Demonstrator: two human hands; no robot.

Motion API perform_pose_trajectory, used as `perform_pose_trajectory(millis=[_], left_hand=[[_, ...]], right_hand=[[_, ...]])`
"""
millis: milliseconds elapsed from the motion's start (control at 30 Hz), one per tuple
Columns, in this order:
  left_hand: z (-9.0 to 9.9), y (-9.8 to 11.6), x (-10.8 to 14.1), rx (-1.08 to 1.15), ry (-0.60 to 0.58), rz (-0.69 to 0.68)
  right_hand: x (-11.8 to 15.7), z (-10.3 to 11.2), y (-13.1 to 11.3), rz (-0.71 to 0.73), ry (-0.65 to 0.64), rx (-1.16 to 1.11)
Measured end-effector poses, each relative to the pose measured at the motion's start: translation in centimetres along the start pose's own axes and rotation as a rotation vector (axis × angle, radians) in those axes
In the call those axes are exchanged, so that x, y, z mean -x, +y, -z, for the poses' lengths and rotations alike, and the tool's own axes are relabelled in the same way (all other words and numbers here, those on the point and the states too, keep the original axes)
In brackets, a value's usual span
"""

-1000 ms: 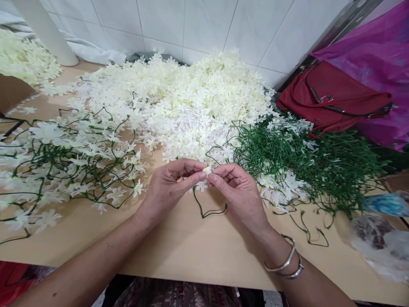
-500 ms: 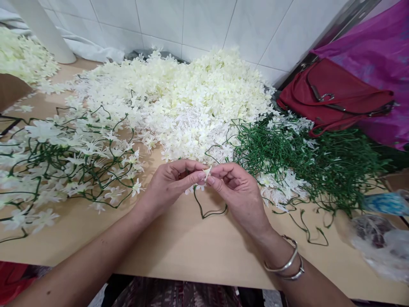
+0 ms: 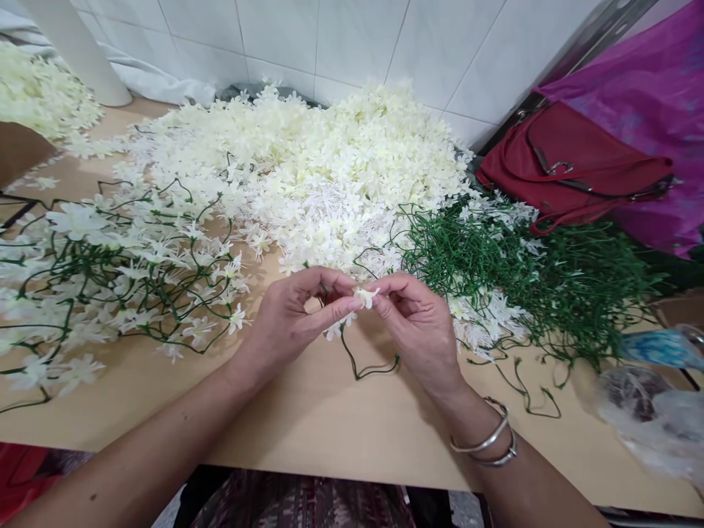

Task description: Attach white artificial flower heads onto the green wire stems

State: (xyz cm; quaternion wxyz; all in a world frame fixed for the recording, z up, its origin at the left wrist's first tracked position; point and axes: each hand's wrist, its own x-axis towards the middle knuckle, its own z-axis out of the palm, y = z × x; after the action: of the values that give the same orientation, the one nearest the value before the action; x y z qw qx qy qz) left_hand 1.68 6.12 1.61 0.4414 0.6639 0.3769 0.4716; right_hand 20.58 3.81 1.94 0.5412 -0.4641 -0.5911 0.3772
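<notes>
While the left hand (image 3: 294, 315) and right hand (image 3: 421, 326) angle inward over the bench (image 3: 330, 429), their fingers (image 3: 336, 313) pinch one little white flower (image 3: 367, 296); big blossom heap (image 3: 341, 158) right behind, green stems (image 3: 465, 253) and red bag (image 3: 575, 165) off right.

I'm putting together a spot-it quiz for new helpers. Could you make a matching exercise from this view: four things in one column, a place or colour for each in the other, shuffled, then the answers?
Things
1. Handbag
2. Small flower
3. Flower heap
4. Stem pile

Place or colour
A. Pale, in front of the tiled wall
B. Green, to the right of the hands
C. Red, in front of purple plastic
D. At the fingers, between left hand and right hand

Pairs: 1-C, 2-D, 3-A, 4-B
</notes>
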Motion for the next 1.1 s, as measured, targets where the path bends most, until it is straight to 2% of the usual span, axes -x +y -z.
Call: perform_pose_trajectory(millis=[133, 200, 300, 400, 567, 633, 767, 833, 967, 1100], left_hand=[[0.1, 0.7, 0.5, -0.466, 0.265, -0.38], [0.1, 0.4, 0.7, -0.601, 0.268, -0.481], [0.1, -0.5, 0.7, -0.657, 0.15, -0.517], [0.4, -0.9, 0.5, -0.596, 0.094, -0.449], [1.0, 0.0, 0.3, -0.417, 0.15, -0.301], [1.1, 0.3, 0.2, -0.196, 0.174, -0.203], [1.6, 0.9, -0.5, 0.457, 0.142, 0.04], [1.8, 1.3, -0.9, 0.634, 0.132, 0.115], [2.0, 2.0, -1.2, 0.685, 0.138, 0.181], [1.6, 2.0, -1.1, 0.673, 0.081, 0.233]], right_hand=[[-0.8, 1.1, 0.3, 0.06, 0.14, -0.024], [-1.1, 1.9, 0.7, 0.069, 0.174, -0.069], [-1.3, 2.8, 1.2, 0.068, 0.226, -0.045], [-1.3, 3.0, 1.0, 0.039, 0.213, -0.008], [-0.9, 2.4, 0.2, -0.028, 0.121, -0.022], [-0.8, 2.1, 0.1, -0.062, 0.07, -0.013], [-0.6, 1.6, 0.5, -0.186, -0.093, -0.093], [-0.5, 1.3, 0.9, -0.243, -0.157, -0.163], [-0.5, 1.1, 1.1, -0.263, -0.186, -0.197], [-0.4, 0.8, 0.2, -0.167, -0.235, -0.161]])
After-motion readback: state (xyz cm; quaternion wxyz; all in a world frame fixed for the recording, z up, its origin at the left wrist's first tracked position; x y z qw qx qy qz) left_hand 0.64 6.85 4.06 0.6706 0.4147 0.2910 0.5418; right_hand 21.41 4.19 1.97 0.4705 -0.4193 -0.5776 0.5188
